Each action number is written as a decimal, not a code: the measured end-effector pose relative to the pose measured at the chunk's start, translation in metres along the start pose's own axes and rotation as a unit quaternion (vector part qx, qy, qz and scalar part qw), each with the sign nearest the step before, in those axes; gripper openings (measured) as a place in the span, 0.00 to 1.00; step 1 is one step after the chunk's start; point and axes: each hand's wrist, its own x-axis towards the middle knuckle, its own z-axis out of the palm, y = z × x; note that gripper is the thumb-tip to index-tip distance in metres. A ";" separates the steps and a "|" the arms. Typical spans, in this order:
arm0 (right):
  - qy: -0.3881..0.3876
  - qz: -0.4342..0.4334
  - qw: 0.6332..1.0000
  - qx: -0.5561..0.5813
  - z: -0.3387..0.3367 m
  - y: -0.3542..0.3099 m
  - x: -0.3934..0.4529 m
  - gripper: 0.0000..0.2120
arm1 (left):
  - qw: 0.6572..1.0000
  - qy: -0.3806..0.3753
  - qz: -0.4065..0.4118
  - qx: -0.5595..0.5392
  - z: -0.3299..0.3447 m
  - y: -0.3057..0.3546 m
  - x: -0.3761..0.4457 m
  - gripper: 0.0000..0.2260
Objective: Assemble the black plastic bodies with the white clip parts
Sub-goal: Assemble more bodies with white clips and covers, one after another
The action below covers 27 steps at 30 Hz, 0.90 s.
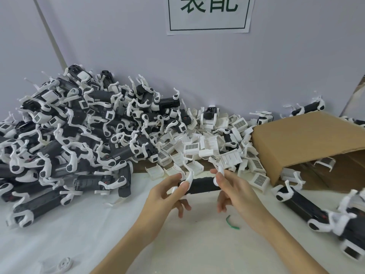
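Evidently a black body (203, 185) is held above the table (98, 234) between both hands: the left hand (167, 191) pinches its clip-fitted end, the right hand (229, 184) grips the other. Next, a loose white clip part (190, 149) must be fetched and pressed on squarely.

Both forearms were bare to the frame edge; no sleeves visible. The left hand (169, 191) and right hand (230, 186) wore no gloves. No rings, watch or wristband seen.
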 end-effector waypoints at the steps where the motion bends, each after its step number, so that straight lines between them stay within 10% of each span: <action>1: -0.013 0.002 1.000 0.006 -0.002 0.000 0.000 0.28 | 1.000 -0.012 0.003 -0.004 -0.001 0.001 0.000 0.37; 8: -0.027 0.121 0.946 0.301 -0.004 -0.001 0.006 0.32 | 0.992 -0.098 0.071 -0.021 -0.012 0.005 -0.001 0.23; 27: -0.038 0.035 0.990 0.133 0.012 0.008 0.003 0.22 | 0.999 0.014 0.030 -0.027 0.005 0.003 -0.005 0.23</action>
